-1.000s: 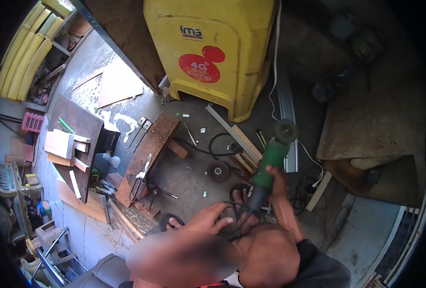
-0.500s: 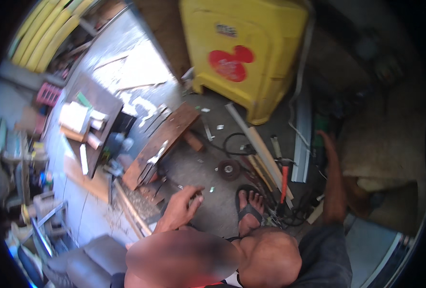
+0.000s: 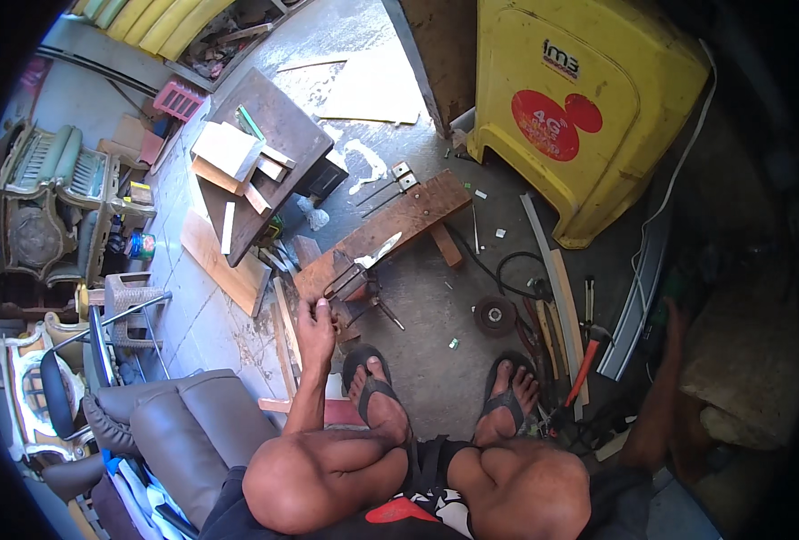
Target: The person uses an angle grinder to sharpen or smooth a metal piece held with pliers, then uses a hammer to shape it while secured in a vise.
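The person's knees [image 3: 291, 481] are nearest, with two sandalled feet [image 3: 512, 382] on the floor [image 3: 426, 346] just beyond. The left hand [image 3: 317, 328] is raised by the near end of a thick brown board [image 3: 417, 211]. Its fingers are bent in toward the palm, with the thumb beside them; the tips are partly hidden, so I can't tell whether they close on anything or touch the board. At the right, the right hand [image 3: 672, 319] reaches into deep shade at the green grinder [image 3: 685, 286]. It seems to be against the green body, but the light there is too poor to say whether the fingers grip it or have opened.

Between the hands, a red-handled tool [image 3: 586, 367] lies near the right foot, with a dark round disc [image 3: 485, 315] further left and silver metal rails [image 3: 629, 333] close to the grinder. Beyond the board, a small dark counter [image 3: 278, 99] carries a pile of wood pieces [image 3: 228, 148]; a yellow plastic stand [image 3: 611, 72] rises at the upper right.

A second ago the grinder was held up in the right hand over the middle of the floor, with the left hand close to its rear end. Now it is off in the shade, and the left hand has moved away to the board.
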The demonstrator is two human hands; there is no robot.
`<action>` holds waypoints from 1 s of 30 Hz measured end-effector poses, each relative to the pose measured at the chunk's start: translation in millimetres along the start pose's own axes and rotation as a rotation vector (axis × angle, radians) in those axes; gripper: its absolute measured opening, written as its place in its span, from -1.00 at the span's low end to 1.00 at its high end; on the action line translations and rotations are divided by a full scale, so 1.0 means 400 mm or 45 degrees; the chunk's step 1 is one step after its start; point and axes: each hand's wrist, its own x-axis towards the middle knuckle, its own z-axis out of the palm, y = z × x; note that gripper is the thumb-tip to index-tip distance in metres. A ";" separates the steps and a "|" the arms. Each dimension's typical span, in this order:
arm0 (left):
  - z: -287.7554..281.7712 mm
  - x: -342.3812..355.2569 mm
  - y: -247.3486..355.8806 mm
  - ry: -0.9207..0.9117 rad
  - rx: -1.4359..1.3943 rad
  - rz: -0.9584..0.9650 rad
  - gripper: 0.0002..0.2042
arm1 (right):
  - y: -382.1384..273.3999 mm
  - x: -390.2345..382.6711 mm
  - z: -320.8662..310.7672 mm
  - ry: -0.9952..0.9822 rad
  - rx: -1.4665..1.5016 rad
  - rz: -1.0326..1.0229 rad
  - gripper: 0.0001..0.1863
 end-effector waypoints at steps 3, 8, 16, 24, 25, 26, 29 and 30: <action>0.025 -0.027 -0.077 0.089 0.091 0.189 -0.71 | -0.029 0.008 -0.031 -0.032 -0.117 -0.069 -0.19; 0.080 -0.076 -0.050 -0.122 0.620 0.694 -0.71 | -0.017 -0.022 -0.033 0.108 -0.239 -0.056 -0.18; 0.098 0.000 -0.042 -0.297 0.580 0.069 -0.60 | 0.005 -0.017 0.063 0.015 -0.073 -0.088 -0.23; 0.168 0.024 -0.109 -0.220 0.206 -0.045 -0.60 | 0.036 -0.018 0.057 0.176 0.100 -0.196 -0.27; 0.198 0.027 -0.112 -0.267 0.115 -0.038 -0.63 | 0.053 -0.018 0.020 0.205 0.039 -0.154 -0.31; 0.232 0.029 -0.113 -0.318 0.022 -0.031 -0.65 | 0.067 -0.019 -0.021 0.236 -0.001 -0.126 -0.32; 0.290 0.060 -0.247 -0.433 -0.452 -0.127 -0.81 | 0.038 -0.024 0.072 0.165 -0.013 -0.121 -0.34; 0.321 0.094 -0.298 -0.661 -0.909 -0.115 -0.86 | 0.039 -0.023 0.106 0.148 0.008 -0.116 -0.35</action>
